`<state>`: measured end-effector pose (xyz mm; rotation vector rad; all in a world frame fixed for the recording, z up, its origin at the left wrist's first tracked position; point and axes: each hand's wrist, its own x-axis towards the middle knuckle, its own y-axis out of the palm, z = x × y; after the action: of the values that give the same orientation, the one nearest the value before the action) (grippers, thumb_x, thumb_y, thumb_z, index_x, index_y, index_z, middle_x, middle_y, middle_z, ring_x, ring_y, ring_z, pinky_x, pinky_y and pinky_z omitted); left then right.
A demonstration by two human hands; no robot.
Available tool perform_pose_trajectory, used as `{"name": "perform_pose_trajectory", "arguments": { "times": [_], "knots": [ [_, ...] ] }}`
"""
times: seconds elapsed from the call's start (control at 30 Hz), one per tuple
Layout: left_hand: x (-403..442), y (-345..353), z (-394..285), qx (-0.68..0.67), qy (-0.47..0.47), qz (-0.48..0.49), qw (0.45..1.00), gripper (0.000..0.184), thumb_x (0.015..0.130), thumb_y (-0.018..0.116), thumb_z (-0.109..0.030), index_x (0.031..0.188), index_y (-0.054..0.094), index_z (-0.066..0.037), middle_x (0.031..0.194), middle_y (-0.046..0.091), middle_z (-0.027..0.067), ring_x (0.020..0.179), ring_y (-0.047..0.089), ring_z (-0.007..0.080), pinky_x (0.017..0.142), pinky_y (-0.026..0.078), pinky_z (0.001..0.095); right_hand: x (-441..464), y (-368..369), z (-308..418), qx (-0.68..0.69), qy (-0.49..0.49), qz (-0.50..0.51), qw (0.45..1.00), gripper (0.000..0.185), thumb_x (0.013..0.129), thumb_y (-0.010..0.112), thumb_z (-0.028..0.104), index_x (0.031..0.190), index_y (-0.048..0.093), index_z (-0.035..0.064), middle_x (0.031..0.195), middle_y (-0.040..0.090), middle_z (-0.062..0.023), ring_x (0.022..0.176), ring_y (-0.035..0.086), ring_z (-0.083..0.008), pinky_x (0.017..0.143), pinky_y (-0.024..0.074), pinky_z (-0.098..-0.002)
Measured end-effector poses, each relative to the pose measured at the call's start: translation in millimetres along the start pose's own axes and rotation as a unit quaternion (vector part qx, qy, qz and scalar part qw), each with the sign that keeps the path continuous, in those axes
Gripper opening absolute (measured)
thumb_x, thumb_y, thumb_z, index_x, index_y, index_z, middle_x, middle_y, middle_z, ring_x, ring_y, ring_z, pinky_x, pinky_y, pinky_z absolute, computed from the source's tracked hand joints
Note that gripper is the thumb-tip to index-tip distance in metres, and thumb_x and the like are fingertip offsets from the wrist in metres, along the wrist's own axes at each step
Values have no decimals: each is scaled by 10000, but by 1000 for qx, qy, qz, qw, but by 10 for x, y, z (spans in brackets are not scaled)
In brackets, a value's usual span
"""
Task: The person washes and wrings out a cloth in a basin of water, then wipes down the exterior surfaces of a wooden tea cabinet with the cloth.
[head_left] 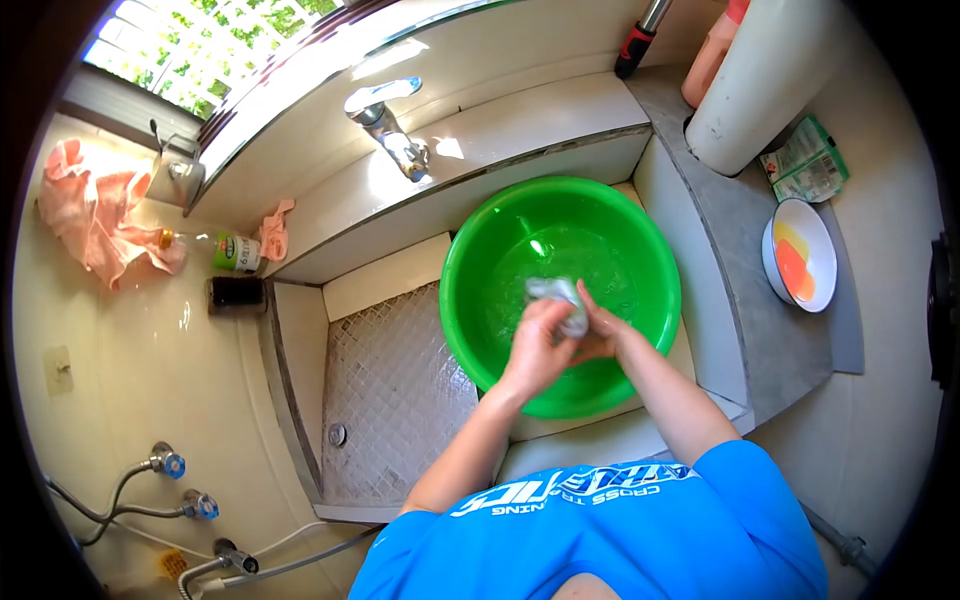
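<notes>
Bundle (563,296), pale and blurred, clamped between left hand (538,348), fingers bent, and right hand (601,335), both close together, forearms (462,448) stretched forward and converging, with green basin (472,252) beneath.

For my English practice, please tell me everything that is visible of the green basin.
The green basin is round and shiny, with a smooth rim, and looks like plastic. It stands upright in the right part of the sink and holds some clear water. The left hand, holding a blurred pale thing, and right hand are over it; whether they touch it is unclear.
</notes>
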<state>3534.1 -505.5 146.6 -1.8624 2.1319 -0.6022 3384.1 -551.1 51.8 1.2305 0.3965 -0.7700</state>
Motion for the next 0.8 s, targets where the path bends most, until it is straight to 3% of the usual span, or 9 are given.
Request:
{"name": "perform_pose_trajectory", "arguments": {
  "times": [0.1,0.2,0.27,0.37,0.5,0.53,0.67,0.77,0.8],
  "knots": [
    [-114,-101,-155,-34,30,43,998,297,647,624,15,935,559,-10,892,551,154,891,538,310,783,437,359,49,144,-16,23,-132,39,990,734,765,481,642,1220,447,67,1141,538,-136,942,573,-268,804,475,-440],
    [-96,-134,291,-49,-194,-72,977,379,679,607,37,1048,527,8,934,604,129,852,597,213,726,486,303,-190,145,108,-101,-133,-161,973,673,795,559,504,1244,389,33,1116,533,-142,871,589,-255,703,520,-413],
    [-43,-102,891,96,-163,-133,973,446,682,641,-41,1102,492,-35,943,573,194,873,578,300,777,463,355,-287,151,163,-167,-148,-288,931,588,812,606,359,1238,384,22,1054,547,-143,792,590,-216,598,543,-337],
    [74,315,1723,273,-180,-61,943,404,736,570,-92,1131,485,-124,1064,447,240,953,479,378,820,427,432,-209,-103,157,-335,-228,-356,842,557,806,621,304,1234,388,33,1063,545,-143,778,590,-207,557,541,-321],
    [192,819,1825,346,-146,46,926,416,746,553,-137,1147,485,-230,1165,382,209,1041,424,390,827,408,515,-70,-238,68,-293,-116,-310,897,516,811,617,276,1211,399,35,1058,554,-123,804,593,-209,552,538,-320],
    [257,814,1919,306,-137,57,940,422,744,556,-148,1147,486,-251,1181,375,197,1059,416,390,829,404,533,-77,-261,2,-274,-78,-277,918,588,812,600,374,1242,377,41,1115,518,-156,878,577,-261,604,536,-377],
    [521,517,2153,110,-50,40,992,323,665,649,-167,954,581,-39,814,607,146,754,590,325,766,454,373,-102,-196,28,-151,-10,-228,962,842,757,481,648,1293,309,22,1279,368,-249,1082,457,-432,783,428,-588],
    [345,177,614,-49,-152,100,982,323,660,683,-177,930,575,-38,863,586,159,805,573,302,757,446,355,-76,-116,115,86,93,-176,976,859,732,435,708,1284,353,55,1274,400,-212,1063,487,-379,865,378,-582],
    [233,140,329,-36,-85,118,989,324,656,701,-176,916,567,-36,875,578,153,831,564,281,766,438,344,12,-195,41,102,16,-46,994,843,724,417,726,1265,389,80,1248,439,-182,1053,502,-337,897,365,-547]
  ]
}}
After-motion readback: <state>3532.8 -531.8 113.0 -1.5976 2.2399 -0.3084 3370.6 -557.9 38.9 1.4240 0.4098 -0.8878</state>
